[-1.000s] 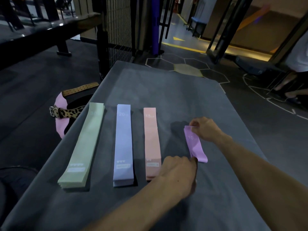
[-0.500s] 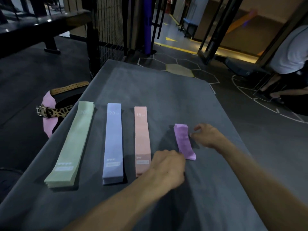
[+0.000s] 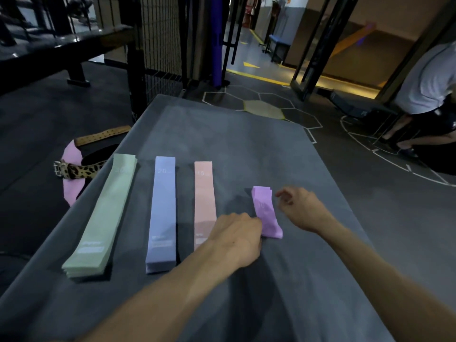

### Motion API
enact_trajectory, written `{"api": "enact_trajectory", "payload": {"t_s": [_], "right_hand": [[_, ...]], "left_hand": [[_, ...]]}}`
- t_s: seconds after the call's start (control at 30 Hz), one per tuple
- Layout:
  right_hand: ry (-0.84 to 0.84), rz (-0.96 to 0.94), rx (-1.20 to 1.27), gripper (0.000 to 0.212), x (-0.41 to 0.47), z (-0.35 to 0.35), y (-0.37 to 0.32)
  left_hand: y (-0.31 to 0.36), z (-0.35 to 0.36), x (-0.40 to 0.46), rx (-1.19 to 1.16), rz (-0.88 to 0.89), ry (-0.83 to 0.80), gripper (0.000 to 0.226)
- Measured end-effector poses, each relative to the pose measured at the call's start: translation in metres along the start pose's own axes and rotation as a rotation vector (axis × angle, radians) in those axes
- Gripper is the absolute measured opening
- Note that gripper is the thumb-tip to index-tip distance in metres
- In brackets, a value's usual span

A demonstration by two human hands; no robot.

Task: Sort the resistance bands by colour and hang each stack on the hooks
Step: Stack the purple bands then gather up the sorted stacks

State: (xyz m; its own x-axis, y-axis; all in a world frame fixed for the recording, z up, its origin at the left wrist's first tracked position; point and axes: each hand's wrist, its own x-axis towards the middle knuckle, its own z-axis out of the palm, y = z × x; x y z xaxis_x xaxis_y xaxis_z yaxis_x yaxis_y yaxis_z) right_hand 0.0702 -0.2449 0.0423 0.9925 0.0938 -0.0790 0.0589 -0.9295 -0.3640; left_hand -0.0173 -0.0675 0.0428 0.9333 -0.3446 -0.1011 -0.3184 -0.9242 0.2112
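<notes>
Purple is the colour in hand: a folded purple stack (image 3: 267, 213) lies at about four o'clock on the grey mat (image 3: 246, 144), the last in a row with the peach stack (image 3: 204, 198), the lilac-blue stack (image 3: 162, 213) and the green stack (image 3: 103, 213) running off toward nine o'clock.

From the head camera, the only view, the left hand (image 3: 238, 236) has its fingers curled at the near left edge of the purple stack and seems to pinch or press it, though the fingertips are hidden. The right hand (image 3: 302, 208) hovers just beside the stack's right edge, at its three o'clock, fingers loosely spread and holding nothing.

No hooks can be made out, so the hanging is judged not yet begun. The likely slip: the purple bands are folded double and could spring open or fan apart if only one edge is lifted. A belt (image 3: 74, 169) hangs at the mat's ten o'clock edge.
</notes>
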Motion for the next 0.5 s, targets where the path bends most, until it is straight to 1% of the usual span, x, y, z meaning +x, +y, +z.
{"api": "enact_trajectory", "payload": {"t_s": [0.07, 0.17, 0.23, 0.37, 0.5], "right_hand": [[0.011, -0.132, -0.022, 0.027, 0.024, 0.004, -0.024], [0.002, -0.308, -0.073, 0.025, 0.065, 0.022, -0.061], [-0.007, -0.388, -0.114, 0.027, 0.094, 0.037, -0.087], [-0.115, -0.408, -0.285, 0.036, 0.146, 0.062, -0.129], [-0.217, -0.389, -0.329, 0.031, 0.172, 0.08, -0.149]], "left_hand": [[-0.01, -0.01, 0.001, 0.011, -0.023, 0.011, 0.018], [-0.028, -0.024, 0.002, 0.066, -0.081, 0.031, 0.021], [-0.04, -0.029, 0.002, 0.075, -0.113, 0.025, 0.023], [-0.058, -0.029, 0.002, 0.058, -0.144, -0.028, 0.029], [-0.069, -0.029, 0.008, 0.01, -0.162, -0.095, 0.03]]}}
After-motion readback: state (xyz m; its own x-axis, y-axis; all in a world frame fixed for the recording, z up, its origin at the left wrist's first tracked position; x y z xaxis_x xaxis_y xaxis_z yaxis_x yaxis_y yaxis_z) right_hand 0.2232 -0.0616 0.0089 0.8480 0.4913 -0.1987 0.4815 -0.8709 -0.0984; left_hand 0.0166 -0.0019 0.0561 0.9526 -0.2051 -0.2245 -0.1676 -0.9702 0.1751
